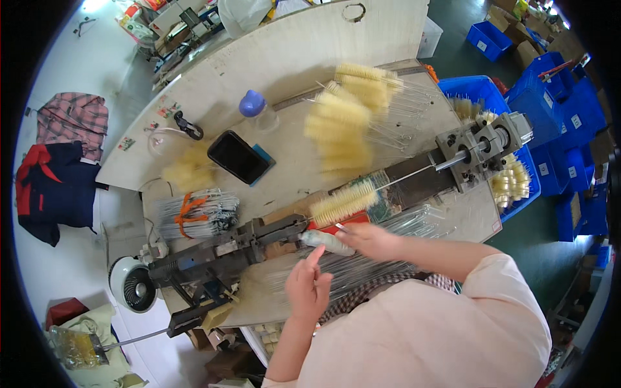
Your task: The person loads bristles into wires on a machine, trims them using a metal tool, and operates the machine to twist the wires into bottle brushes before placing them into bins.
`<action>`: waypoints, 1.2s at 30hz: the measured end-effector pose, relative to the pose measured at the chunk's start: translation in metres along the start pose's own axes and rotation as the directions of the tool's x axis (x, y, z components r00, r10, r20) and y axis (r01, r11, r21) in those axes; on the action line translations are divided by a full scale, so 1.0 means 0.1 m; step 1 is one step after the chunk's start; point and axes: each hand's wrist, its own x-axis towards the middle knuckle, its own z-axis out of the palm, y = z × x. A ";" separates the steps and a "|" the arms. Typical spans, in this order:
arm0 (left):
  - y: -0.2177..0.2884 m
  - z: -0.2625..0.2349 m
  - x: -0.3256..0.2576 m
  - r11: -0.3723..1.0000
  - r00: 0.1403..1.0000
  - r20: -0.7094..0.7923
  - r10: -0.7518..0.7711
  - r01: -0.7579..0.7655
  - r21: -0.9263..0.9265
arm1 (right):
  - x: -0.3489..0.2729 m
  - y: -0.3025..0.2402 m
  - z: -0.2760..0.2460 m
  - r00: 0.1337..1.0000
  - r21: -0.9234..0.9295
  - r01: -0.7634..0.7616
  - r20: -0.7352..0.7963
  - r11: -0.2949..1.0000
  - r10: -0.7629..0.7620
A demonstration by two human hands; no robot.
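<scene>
A yellow-bristled wire brush (343,203) is stretched along the bench machine, its bare wire running right to a metal spindle head (482,152). Just in front of the bristles, my right hand (367,240) is closed with a small silvery piece (341,227) poking from its fingers; its kind I cannot make out. Beside those fingers lies a white wrapped, handle-like piece (328,242), with a red surface (356,218) behind it. My left hand (308,289) is raised nearer to me, index finger stretched toward the white piece, other fingers loosely bent, nothing visible in it.
Finished yellow brushes (339,123) are heaped at the back. Loose wires (362,268) lie along the front of the table. On the left are a tied wire bundle (197,213), a phone (238,157) and a small fan (134,284). A blue crate (475,87) stands right.
</scene>
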 end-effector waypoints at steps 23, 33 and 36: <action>0.05 -0.14 -0.08 0.886 0.953 0.042 -0.299 0.294 -0.359 | -0.06 -0.02 -0.98 0.796 -0.949 0.316 0.272 -0.011 -0.541; -0.01 -0.37 -0.28 0.785 0.851 -0.173 -0.496 0.354 -0.509 | 0.29 0.30 -1.00 0.891 -0.970 0.151 0.049 0.193 -0.452; 0.03 -0.33 -0.24 0.888 0.920 -0.094 -0.380 0.335 -0.315 | 0.52 0.44 -1.04 0.947 -0.967 -0.012 -0.093 0.255 -0.308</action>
